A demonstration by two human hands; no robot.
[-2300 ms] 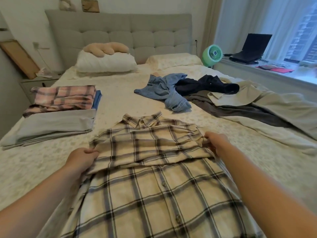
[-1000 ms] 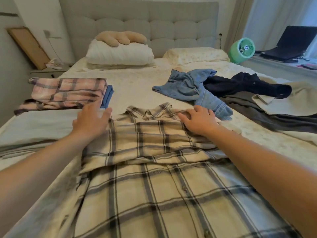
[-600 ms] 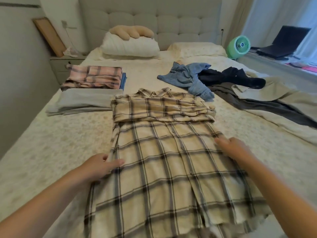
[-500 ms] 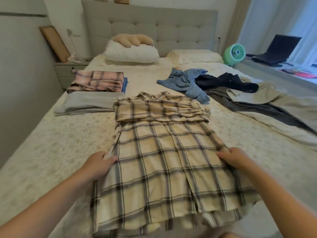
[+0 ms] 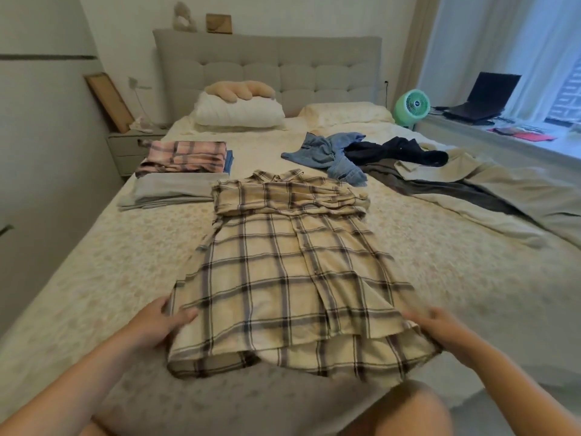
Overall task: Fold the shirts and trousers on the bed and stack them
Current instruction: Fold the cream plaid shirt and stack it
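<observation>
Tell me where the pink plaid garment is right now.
In the head view, the folded pink plaid garment lies at the bed's far left, beside the nightstand, just behind the folded grey piece and over something blue.

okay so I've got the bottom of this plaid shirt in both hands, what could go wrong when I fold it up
The folded sleeves lie loose across the plaid shirt's chest, so a quick lift may shake them open. The left hand and right hand grip the hem at slightly uneven spots, which could skew the fold. The denim garment lies close beyond the collar and might snag.
</observation>
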